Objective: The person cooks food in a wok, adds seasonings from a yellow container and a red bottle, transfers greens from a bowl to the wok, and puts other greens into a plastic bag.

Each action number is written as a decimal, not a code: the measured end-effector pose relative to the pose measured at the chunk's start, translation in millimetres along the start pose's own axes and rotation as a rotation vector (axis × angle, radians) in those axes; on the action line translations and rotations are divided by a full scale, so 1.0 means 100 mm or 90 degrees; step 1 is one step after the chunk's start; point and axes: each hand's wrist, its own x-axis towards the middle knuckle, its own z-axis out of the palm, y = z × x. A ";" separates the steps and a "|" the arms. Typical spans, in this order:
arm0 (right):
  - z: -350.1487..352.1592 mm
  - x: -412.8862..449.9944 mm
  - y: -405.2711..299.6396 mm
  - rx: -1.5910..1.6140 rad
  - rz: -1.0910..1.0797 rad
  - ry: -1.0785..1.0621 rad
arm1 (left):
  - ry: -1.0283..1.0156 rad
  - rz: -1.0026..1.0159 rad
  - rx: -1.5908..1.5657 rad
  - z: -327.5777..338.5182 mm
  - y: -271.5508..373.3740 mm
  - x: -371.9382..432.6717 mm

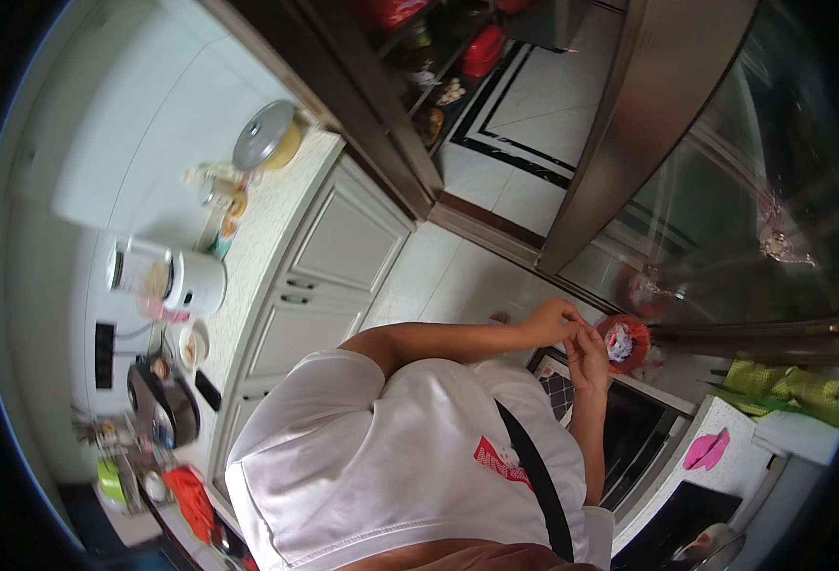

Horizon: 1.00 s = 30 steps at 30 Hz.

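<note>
In front of my body, my left hand (pixel 551 322) and my right hand (pixel 588 357) meet at the fingertips. Their fingers are bent and pinched close together; whether something small lies between them cannot be made out. Just beyond my right hand, a red waste bin (pixel 642 353) stands on the floor, with crumpled white and coloured waste inside. Below my hands, partly hidden by my right forearm, are a dark patterned mat (pixel 557 392) and a black glass-fronted appliance (pixel 633 421) built into the cabinet.
A glass sliding door (pixel 733 214) with a brown frame stands beyond the bin. At left, a counter (pixel 277 214) holds a lidded pot (pixel 266 135), a white blender (pixel 195 282), a black air fryer (pixel 163 403) and a phone (pixel 207 390). A pink cloth (pixel 707 451) lies on the right counter.
</note>
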 end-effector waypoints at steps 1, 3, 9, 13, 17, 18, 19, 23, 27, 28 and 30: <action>0.00 0.05 -0.01 0.012 -0.014 0.014 | -0.028 -0.057 -0.073 -0.06 0.03 0.08; -0.06 0.17 -0.02 0.012 -0.036 -0.008 | -0.081 -0.088 -0.089 -0.08 -0.05 0.23; -0.40 0.11 -0.08 -0.117 -0.054 0.232 | -0.159 -0.033 -0.175 -0.03 -0.49 0.42; -1.38 0.28 -0.03 -0.349 -0.274 0.384 | -0.240 -0.149 -0.081 -0.30 -0.45 0.51; -1.34 0.25 -0.44 -0.434 -0.500 0.550 | -0.190 -0.355 -0.108 -0.56 -0.67 0.36; -1.75 0.35 -0.41 -0.672 -0.583 0.659 | -0.177 -0.376 -0.114 -0.56 -0.64 0.38; -1.49 0.32 -0.57 -0.689 -0.488 0.718 | -0.132 -0.399 -0.123 -0.63 -0.66 0.32; -1.86 0.51 -0.60 -0.655 -0.486 0.759 | -0.102 -0.484 -0.086 -0.57 -0.72 0.17; -2.61 0.91 -0.41 -0.696 -0.348 0.725 | -0.146 -0.552 -0.072 -0.40 -0.83 0.23; -2.68 0.98 -0.37 -0.748 -0.228 0.770 | -0.156 -0.577 -0.072 -0.35 -0.89 0.25; -2.93 1.11 -0.34 -0.743 -0.255 0.809 | -0.187 -0.614 -0.047 -0.19 -0.97 0.32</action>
